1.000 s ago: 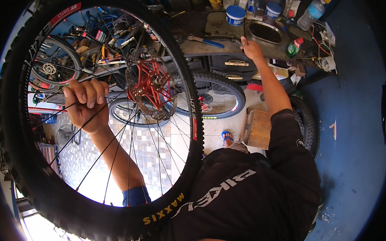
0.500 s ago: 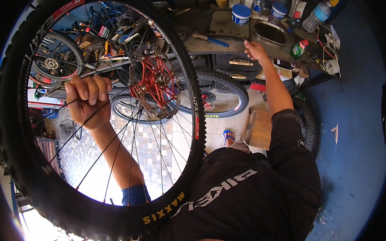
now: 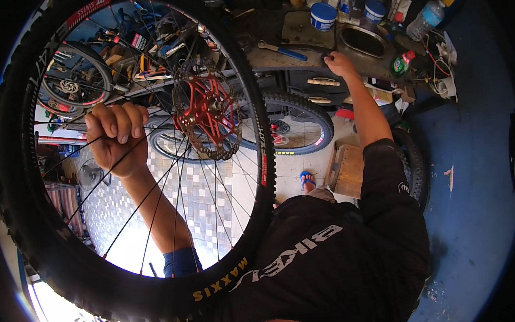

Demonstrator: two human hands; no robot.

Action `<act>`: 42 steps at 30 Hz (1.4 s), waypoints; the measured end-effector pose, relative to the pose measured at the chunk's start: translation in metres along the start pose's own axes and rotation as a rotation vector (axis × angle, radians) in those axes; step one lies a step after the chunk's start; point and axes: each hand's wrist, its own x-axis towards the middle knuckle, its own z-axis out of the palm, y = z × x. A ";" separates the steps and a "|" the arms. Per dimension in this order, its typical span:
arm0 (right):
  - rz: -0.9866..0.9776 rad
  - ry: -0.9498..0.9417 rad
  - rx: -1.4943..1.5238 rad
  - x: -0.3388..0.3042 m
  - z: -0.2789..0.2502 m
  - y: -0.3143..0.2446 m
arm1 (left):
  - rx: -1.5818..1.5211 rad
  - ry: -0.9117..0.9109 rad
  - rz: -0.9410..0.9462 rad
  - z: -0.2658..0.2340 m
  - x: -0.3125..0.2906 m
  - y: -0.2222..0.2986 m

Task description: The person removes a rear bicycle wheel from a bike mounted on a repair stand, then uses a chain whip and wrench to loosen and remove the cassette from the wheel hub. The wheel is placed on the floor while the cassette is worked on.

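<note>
Since the earlier frame, the bicycle wheel (image 3: pixel 62 247) has come a little closer to the camera, and the right hand (image 3: pixel 338 63) has slid along the front edge of the bench (image 3: pixel 276 58), now resting just beside the blue-handled wrench (image 3: pixel 278 49).

The left hand (image 3: pixel 116 137) is closed as a fist around several spokes (image 3: pixel 156 193) and holds the wheel upright in the air, on the person's left side. The red brake disc (image 3: pixel 206 109) sits at the hub, just right of this hand. The right hand lies on the bench edge with the fingers curled; whether it grips anything, one cannot tell. Behind it, near the back edge of the bench, stand two blue-lidded tubs (image 3: pixel 323 15) and a plastic bottle (image 3: pixel 425 19).

The risk appears to be the one-hand hold: the wheel looks heavy, and thin spokes give a poor grip. If the fist slips, the wheel may swing, and the disc could strike the bench edge or bend.
</note>
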 end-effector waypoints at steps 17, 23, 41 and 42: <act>-0.142 0.170 0.190 -0.077 0.035 0.041 | -0.063 0.007 0.012 -0.004 -0.002 -0.005; -0.014 -0.221 0.641 -0.179 0.119 0.053 | 0.016 0.167 0.150 -0.016 -0.021 0.047; -0.017 -0.285 0.482 -0.278 0.215 0.086 | 1.312 0.599 -0.330 0.044 -0.103 0.245; -0.020 -0.280 0.455 -0.277 0.217 0.083 | 1.217 0.615 -0.431 0.031 -0.114 0.242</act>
